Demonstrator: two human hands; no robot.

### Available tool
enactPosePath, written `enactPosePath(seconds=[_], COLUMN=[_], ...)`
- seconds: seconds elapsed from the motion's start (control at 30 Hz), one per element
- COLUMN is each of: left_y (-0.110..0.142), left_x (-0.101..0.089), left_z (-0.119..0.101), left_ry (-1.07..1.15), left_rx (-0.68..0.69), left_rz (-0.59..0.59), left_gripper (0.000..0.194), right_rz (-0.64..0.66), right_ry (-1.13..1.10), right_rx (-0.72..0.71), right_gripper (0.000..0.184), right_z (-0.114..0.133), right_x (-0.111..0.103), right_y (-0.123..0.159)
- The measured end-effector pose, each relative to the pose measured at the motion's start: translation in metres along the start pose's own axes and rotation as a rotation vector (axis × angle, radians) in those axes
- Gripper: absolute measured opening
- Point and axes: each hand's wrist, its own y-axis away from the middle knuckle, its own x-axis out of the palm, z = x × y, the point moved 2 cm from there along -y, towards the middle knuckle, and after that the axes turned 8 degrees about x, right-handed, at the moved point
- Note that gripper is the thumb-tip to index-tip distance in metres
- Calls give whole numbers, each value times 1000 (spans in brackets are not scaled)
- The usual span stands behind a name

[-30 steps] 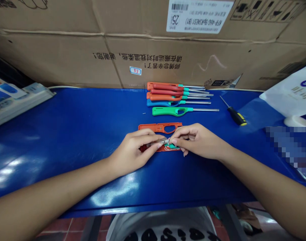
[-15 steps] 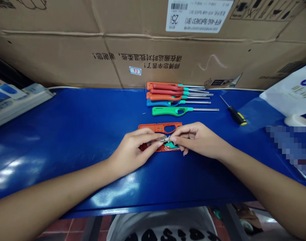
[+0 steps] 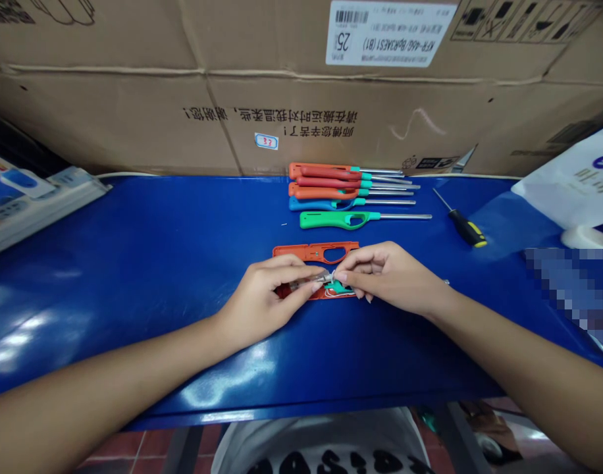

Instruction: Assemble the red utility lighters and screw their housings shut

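My left hand (image 3: 269, 289) pinches a small clear lighter fuel tank (image 3: 306, 282) between thumb and fingers. At the tank's right end, my right hand (image 3: 380, 273) has thumb and forefinger closed on a small white fitting (image 3: 332, 277). Both hands are over an orange lighter half-shell (image 3: 331, 295), which holds a green trigger (image 3: 338, 288) and a white wire; the hands hide part of it. Just beyond lies the other orange half-shell (image 3: 306, 251), its inner side up.
Several assembled lighters, including a green one (image 3: 326, 220), lie in a row at the back. A screwdriver (image 3: 464, 228) is to their right, near a white bag (image 3: 573, 178). A cardboard box (image 3: 133, 125) walls off the rear, and a power strip (image 3: 49, 204) sits left.
Hardly anything differs. Both hands keep their grip at the same spot, with only slight finger movement, and the view has shifted a little.
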Motion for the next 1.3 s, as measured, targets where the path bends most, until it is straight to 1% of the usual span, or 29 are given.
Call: enactPosePath(seconds=[0.1, 0.27, 0.37, 0.5, 0.6, 0.73, 0.87, 0.97, 1.03, 1.07, 1.17, 1.23, 1.3], left_y=[0, 0, -1, -1, 0, 0, -2, -3, -4, -4, -5, -5, -6], left_x=[0, -2, -2, -2, -1, 0, -2, -4, -6, -7, -9, -11, -13], left_z=[1, 3, 3, 3, 3, 2, 2, 0, -1, -2, -6, -8, -10], left_ry=[0, 0, -2, -1, 4, -6, -24, -35, -53, -64, -86, -97, -124], left_rx=[-16, -50, -54, -47, -34, -14, -10, -4, 4, 15, 56, 80, 101], left_rz=[3, 1, -3, 2, -4, -7, 16, 50, 76, 89, 145, 200, 246], left_gripper=[18, 19, 19, 18, 17, 17, 17, 18, 18, 18, 17, 18, 18], right_rz=[-10, -23, -17, -20, -21, -13, -14, -22, -41, -70, -150, -146, -108], right_ry=[-6, -93, -141, -123, -82, -67, -63, -12, 87, 168, 440, 545, 605], right_rx=[2, -8, -8, 12, 22, -9, -37, -46, -96, -146, -344, -449, -511], right_gripper=[24, 37, 40, 39, 33, 26, 31, 35, 32, 29, 26, 29, 35], right_z=[1, -1, -2, 0, 0, -3, -3, -1, 1, 2, 6, 7, 8], right_x=[0, 0, 1, 1, 1, 1, 1, -1, -3, -4, -8, -10, -12], right_y=[0, -1, -2, -1, 0, -2, -2, 0, 2, 3, 8, 12, 15])
